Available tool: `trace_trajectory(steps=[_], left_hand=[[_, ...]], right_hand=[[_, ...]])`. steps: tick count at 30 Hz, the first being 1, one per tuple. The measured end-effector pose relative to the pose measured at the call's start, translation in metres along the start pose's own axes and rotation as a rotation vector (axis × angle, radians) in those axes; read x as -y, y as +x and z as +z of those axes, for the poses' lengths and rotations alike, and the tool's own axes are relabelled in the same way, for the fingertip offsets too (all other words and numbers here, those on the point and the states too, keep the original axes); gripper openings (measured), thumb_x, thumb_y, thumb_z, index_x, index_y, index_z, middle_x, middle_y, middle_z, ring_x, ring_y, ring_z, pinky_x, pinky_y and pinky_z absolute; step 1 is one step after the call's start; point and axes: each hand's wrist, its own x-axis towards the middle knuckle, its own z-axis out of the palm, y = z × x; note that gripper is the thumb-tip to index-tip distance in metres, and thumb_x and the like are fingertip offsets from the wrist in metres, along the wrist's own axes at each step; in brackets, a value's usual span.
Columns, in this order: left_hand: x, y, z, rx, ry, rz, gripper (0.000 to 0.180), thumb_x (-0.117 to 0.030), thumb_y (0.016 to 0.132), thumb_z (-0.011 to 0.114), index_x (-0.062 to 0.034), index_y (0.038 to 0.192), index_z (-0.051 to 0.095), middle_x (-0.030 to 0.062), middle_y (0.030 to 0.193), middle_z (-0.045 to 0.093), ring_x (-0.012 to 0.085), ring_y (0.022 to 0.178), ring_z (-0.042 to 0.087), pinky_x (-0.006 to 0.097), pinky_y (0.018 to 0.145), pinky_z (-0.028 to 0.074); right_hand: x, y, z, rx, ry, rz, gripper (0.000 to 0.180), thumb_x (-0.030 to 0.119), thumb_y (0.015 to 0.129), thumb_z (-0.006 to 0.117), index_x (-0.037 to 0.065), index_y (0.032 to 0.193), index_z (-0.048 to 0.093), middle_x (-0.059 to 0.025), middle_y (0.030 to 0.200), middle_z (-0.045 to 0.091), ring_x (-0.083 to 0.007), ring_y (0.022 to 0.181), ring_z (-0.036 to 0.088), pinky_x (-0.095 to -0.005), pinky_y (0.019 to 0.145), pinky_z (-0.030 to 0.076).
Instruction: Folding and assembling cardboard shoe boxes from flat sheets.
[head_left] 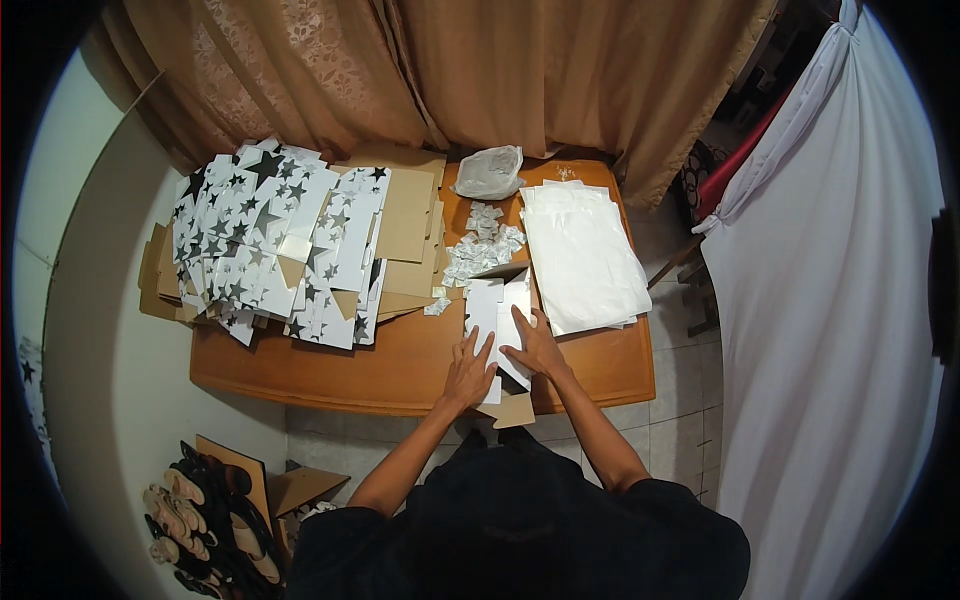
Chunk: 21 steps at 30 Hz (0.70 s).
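Note:
A partly folded white cardboard box lies near the front of the wooden table, its brown inner flaps showing at the far and near ends. On its left panel rests my left hand, fingers spread. My right hand presses the right panel with fingers apart, the thumb pointing inward. Neither hand wraps round the box. A brown flap juts past the table's front edge. Small silvery packets are heaped just beyond the box.
At the left is a large pile of flat cardboard pieces printed with stars, with plain brown card beside it. White sheets are stacked at the right. A translucent plastic bag sits at the back. Shoes stand at lower left.

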Motion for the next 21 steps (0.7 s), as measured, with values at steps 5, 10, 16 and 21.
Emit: trace_trajectory(steps=[5, 10, 16, 21], left_hand=[[-0.008, 0.008, -0.012, 0.030, -0.022, -0.051, 0.060, -0.025, 0.094, 0.065, -0.0197, 0.150, 0.046, 0.0334, 0.154, 0.028, 0.0513, 0.136, 0.033, 0.056, 0.111, 0.033], [0.005, 0.015, 0.001, -0.108, 0.202, 0.119, 0.054, -0.028, 0.091, 0.070, -0.0281, 0.143, 0.055, 0.0319, 0.156, 0.025, 0.0522, 0.133, 0.035, 0.054, 0.106, 0.042], [0.009, 0.023, 0.008, -0.065, -0.209, -0.003, 0.048, -0.027, 0.092, 0.070, -0.0252, 0.138, 0.059, 0.0347, 0.157, 0.020, 0.0562, 0.137, 0.033, 0.055, 0.112, 0.036], [-0.002, 0.010, -0.014, -0.042, -0.083, -0.038, 0.047, -0.027, 0.092, 0.070, -0.0242, 0.138, 0.059, 0.0353, 0.157, 0.018, 0.0556, 0.136, 0.035, 0.056, 0.111, 0.037]], right_hand=[[-0.002, -0.011, -0.015, 0.019, 0.099, -0.040, 0.084, 0.046, 0.086, 0.074, 0.012, 0.153, 0.036, -0.0374, 0.150, 0.029, -0.0529, 0.138, 0.036, -0.0510, 0.111, 0.039], [0.005, -0.033, -0.033, 0.170, -0.024, -0.048, 0.071, 0.045, 0.090, 0.070, 0.013, 0.148, 0.044, -0.0368, 0.150, 0.031, -0.0537, 0.138, 0.036, -0.0517, 0.109, 0.041], [-0.002, -0.048, -0.021, 0.184, 0.078, -0.044, 0.068, 0.046, 0.090, 0.070, 0.013, 0.145, 0.048, -0.0351, 0.151, 0.032, -0.0514, 0.133, 0.045, -0.0511, 0.105, 0.045], [0.017, -0.054, -0.024, 0.140, 0.157, -0.032, 0.070, 0.046, 0.089, 0.070, 0.014, 0.146, 0.047, -0.0332, 0.150, 0.033, -0.0492, 0.131, 0.048, -0.0498, 0.103, 0.047]])
